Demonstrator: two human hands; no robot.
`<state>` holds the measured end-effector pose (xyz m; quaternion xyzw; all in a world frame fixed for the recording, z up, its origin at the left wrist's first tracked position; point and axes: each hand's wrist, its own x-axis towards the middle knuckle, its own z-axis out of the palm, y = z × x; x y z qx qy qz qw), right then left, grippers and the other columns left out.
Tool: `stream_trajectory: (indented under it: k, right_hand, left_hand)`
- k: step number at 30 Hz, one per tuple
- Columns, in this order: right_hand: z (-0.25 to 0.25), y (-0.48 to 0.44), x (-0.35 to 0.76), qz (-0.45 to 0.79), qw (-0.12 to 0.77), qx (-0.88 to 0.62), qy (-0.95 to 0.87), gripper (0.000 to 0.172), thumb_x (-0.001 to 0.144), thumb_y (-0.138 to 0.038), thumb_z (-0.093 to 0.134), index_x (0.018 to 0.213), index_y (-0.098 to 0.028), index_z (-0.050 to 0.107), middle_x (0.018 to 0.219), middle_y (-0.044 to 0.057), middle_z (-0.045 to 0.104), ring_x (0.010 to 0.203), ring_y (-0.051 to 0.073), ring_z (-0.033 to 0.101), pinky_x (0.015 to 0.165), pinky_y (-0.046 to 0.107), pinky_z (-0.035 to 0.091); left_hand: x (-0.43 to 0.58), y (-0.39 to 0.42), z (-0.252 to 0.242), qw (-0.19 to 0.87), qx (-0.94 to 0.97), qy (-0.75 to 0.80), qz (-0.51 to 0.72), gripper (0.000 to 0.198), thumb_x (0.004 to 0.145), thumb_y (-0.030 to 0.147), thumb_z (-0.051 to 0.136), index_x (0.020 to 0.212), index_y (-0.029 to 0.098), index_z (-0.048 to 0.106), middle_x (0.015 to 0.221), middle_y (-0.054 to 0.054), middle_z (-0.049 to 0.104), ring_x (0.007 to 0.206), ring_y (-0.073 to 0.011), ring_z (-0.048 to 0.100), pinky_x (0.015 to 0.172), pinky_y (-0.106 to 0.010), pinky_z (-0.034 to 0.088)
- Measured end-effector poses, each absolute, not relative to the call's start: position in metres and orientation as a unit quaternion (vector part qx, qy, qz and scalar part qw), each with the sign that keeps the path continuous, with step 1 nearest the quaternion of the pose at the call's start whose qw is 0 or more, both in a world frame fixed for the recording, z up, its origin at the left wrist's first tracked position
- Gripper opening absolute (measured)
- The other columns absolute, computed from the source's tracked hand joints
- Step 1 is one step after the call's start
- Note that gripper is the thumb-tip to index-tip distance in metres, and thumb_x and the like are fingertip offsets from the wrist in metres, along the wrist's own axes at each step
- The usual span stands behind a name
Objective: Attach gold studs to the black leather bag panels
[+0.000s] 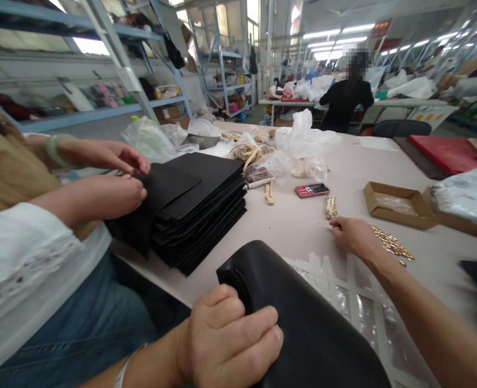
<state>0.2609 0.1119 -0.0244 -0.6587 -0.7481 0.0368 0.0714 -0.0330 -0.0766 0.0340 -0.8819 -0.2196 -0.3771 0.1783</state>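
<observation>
Two blue metal shelf racks (121, 54) stand behind the long pale worktable (287, 226), and a wide factory hall with more tables continues beyond it. One person in black (345, 99) stands at the far side of this table, with the back turned. On the table's middle lies a tall stack of black panels (198, 210), and a co-worker's hands (117, 196) touch its left end. Behind the stack, on the table, are clear plastic bags (303, 137) and tan straps (252, 153). A small red mobile phone (311, 190) lies just in front of them. Toward the table's right end sits an open cardboard tray (398, 205) with clear plastic inside it.

The person's left hand (230, 334) is closed around the edge of a black leather panel (303, 318), with the fingers curled and pressed together, at the table's near edge. The right hand (355, 237) is on the table, with the fingers together, just beside a loose gold chain (392, 242). I cannot tell if it pinches something small.
</observation>
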Motion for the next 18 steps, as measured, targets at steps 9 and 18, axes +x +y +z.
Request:
stream_trajectory:
  k: [9,18]
  right_hand:
    - [0.034,-0.046,0.196,0.343,0.299,-0.342,-0.822,0.021,0.082,-0.015,0.050,0.092,-0.023,0.066,0.083,0.002,0.066,0.074,0.013,0.061,0.066,0.023,0.047]
    - [0.031,-0.078,0.185,0.302,0.296,-0.223,-0.879,0.043,0.081,-0.003,0.044,0.115,-0.023,0.058,0.086,0.006,0.059,0.076,0.015,0.056,0.063,0.025,0.047]
  left_hand:
    - [-0.040,-0.089,0.030,0.167,-0.879,-0.243,-0.375,0.008,0.076,0.018,0.061,0.083,0.019,0.066,0.090,-0.002,0.072,0.054,-0.0110,0.050,0.050,-0.030,0.038]
    - [-0.041,-0.097,0.029,0.181,-0.884,-0.222,-0.368,0.009,0.076,0.017,0.059,0.082,0.017,0.065,0.095,-0.003,0.071,0.055,-0.0104,0.046,0.051,-0.029,0.035]
